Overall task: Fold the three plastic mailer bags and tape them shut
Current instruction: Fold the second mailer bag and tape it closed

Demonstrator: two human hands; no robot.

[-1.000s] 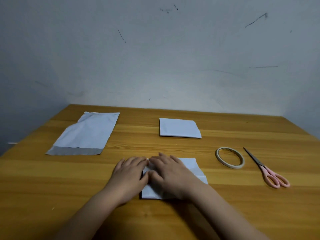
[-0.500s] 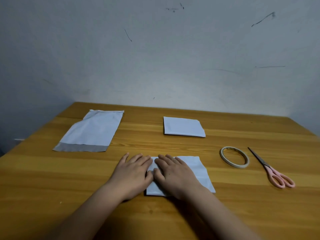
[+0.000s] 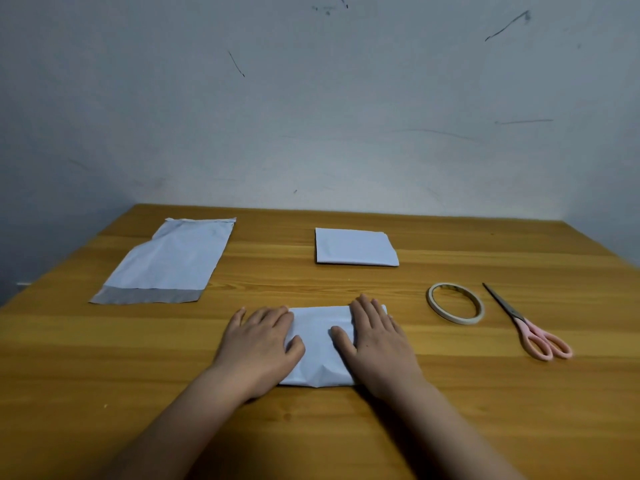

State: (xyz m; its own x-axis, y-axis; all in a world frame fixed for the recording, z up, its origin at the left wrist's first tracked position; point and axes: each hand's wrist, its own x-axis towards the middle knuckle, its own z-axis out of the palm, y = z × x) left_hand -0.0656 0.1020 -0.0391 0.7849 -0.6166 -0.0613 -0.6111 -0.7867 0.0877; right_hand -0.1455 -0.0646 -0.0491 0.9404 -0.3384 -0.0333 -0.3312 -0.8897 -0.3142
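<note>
While both palms lie flat with fingers straight, left hand (image 3: 260,344) and right hand (image 3: 376,341) press the folded bag (image 3: 320,344) near the table's (image 3: 485,410) front edge, its long side running left to right. Tape roll (image 3: 455,303) and scissors (image 3: 526,323) sit off to the right.

Dim, soft light; wide-angle bending and blur at edges.

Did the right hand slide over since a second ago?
Yes. The right hand slid right along the folded bag, toward the tape roll. It now presses the bag's right part, apart from the left hand.
</note>
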